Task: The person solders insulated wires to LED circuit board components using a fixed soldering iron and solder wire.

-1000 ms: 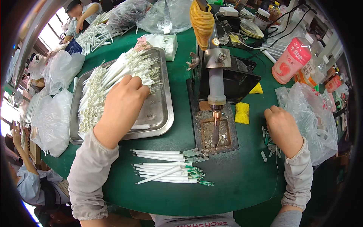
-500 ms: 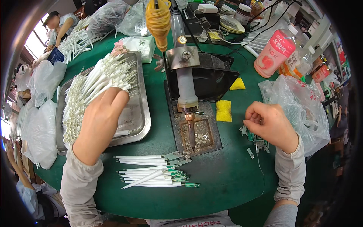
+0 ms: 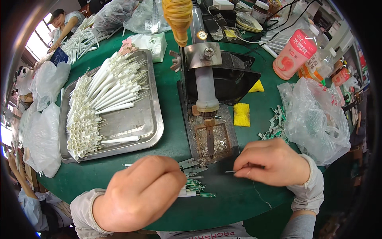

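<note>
My left hand [image 3: 139, 193] is closed in a pinch over the row of white tubes, which it mostly covers; what its fingers hold, if anything, is hidden. Green circuit-board ends [image 3: 195, 185] of those tubes stick out beyond its fingertips. To the right, my right hand [image 3: 274, 163] pinches a small thin strip [image 3: 229, 171], whose tip points left. A thin wire [image 3: 259, 193] trails down from below this hand onto the table. Between and beyond both hands, a soldering iron [image 3: 206, 89] is clamped upright, its tip down over a metal base [image 3: 229, 147] with solder residue.
A metal tray [image 3: 153, 131] full of white tubes with wire leads stands at left. Small board pieces [image 3: 274, 125] lie at right beside a plastic bag [image 3: 314, 123]. Yellow sponges [image 3: 241, 114] and a pink bottle [image 3: 294, 53] are farther back. Another person [image 3: 65, 24] sits far left.
My left hand has moved from the tray down over the row of tubes. My right hand has come from the board pieces toward the middle, with a strip in its fingers. The view has shifted slightly.
</note>
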The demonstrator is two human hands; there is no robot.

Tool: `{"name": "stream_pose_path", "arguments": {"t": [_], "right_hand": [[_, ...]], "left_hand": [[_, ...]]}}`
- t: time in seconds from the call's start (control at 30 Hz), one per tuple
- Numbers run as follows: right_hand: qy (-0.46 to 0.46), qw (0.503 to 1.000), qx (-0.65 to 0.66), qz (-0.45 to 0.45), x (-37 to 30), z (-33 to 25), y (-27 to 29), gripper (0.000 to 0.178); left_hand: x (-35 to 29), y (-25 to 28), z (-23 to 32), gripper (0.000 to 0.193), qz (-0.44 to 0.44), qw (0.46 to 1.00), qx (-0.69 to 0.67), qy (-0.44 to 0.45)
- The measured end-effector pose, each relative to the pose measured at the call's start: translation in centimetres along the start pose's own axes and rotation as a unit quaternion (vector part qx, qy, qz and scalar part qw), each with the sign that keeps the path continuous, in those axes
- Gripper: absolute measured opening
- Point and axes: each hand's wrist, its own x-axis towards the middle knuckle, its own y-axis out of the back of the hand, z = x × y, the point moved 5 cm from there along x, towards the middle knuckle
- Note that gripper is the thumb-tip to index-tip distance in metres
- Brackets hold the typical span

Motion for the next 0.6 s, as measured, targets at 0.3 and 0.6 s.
{"name": "stream_pose_path", "arguments": {"t": [0.3,0.6], "right_hand": [[-0.053,0.986,0.155,-0.027,0.5,-0.6,-3.7,0.017],[-0.069,0.971,0.211,0.087,0.6,0.1,-3.9,0.014]], "left_hand": [[-0.6,-2.1,-1.2,0.015,-0.058,0.971,-0.214,0.084],[-1.6,-4.6,-2.2,0.008,-0.111,0.902,-0.349,0.228]]}}
